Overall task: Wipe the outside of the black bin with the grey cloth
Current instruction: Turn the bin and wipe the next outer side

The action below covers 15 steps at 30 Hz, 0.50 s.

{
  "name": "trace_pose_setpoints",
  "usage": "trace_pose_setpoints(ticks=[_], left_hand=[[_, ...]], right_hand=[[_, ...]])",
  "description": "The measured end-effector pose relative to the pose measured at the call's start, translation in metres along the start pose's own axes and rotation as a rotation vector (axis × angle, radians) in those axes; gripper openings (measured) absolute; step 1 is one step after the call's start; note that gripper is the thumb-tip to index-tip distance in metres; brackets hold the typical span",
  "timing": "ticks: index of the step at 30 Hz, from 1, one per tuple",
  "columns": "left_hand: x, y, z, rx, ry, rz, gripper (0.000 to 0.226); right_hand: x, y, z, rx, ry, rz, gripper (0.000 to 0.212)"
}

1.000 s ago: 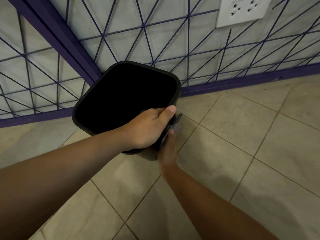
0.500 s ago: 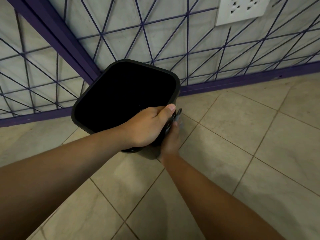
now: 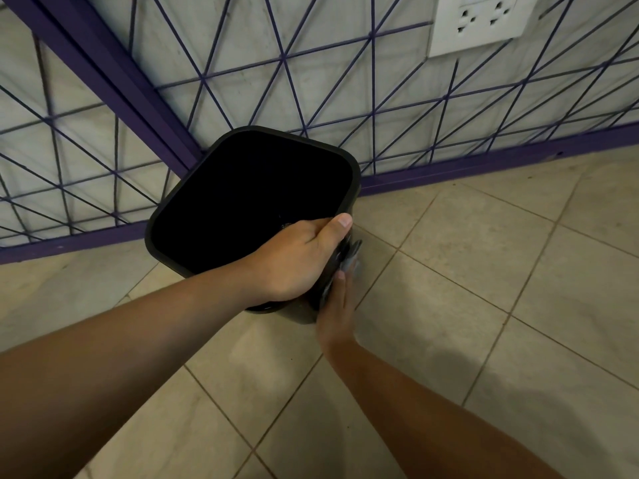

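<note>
A black square bin [image 3: 179, 216] with rounded corners stands on the tiled floor, its dark open mouth facing up. My left hand [image 3: 297, 261] grips its near right rim, fingers inside and thumb along the top edge. My right hand [image 3: 337, 305] lies against the bin's right outer wall and presses the grey cloth [image 3: 349, 257] to it. Only a small strip of the cloth shows, beside and above my fingers. The rest of the cloth and my right palm are hidden against the wall.
Behind the bin runs a purple metal grille [image 3: 242, 74] with thin diagonal bars, in front of a pale wall. A white double socket [image 3: 480, 22] sits high on the wall at the right. Beige floor tiles [image 3: 484, 288] spread to the right and toward me.
My right hand slid up the bin's side half a second ago and has now moved back down it with the cloth. My left hand keeps its grip on the rim.
</note>
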<state>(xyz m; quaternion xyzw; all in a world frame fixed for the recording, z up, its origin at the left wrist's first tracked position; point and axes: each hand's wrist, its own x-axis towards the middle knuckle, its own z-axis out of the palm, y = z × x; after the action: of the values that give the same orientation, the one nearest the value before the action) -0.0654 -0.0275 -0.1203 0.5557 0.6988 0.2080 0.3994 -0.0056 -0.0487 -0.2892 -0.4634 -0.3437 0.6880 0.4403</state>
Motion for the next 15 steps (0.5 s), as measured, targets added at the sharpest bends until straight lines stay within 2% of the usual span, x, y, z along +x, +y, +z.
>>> trace_pose_setpoints(ticks=[3, 6, 8, 11, 13, 15], left_hand=[[0.001, -0.001, -0.001, -0.006, -0.010, 0.002, 0.053], [0.001, 0.000, -0.001, -0.035, -0.012, 0.016, 0.050], [0.000, -0.001, 0.000, -0.019, -0.003, 0.028, 0.048], [0.000, -0.001, 0.000, 0.005, -0.003, 0.024, 0.048], [0.001, -0.001, 0.000, -0.035, -0.015, 0.014, 0.049], [0.001, 0.000, 0.001, -0.060, -0.012, 0.020, 0.052]], right_hand=[[0.022, 0.000, 0.000, 0.040, 0.066, 0.091, 0.069], [0.014, -0.009, 0.006, 0.017, 0.041, -0.010, 0.069], [0.001, 0.000, 0.004, 0.013, 0.015, -0.049, 0.081], [0.019, 0.022, -0.001, 0.053, 0.025, 0.056, 0.100], [0.034, 0.017, 0.000, 0.076, 0.069, 0.164, 0.096], [0.026, -0.010, 0.008, 0.101, 0.073, 0.149, 0.084]])
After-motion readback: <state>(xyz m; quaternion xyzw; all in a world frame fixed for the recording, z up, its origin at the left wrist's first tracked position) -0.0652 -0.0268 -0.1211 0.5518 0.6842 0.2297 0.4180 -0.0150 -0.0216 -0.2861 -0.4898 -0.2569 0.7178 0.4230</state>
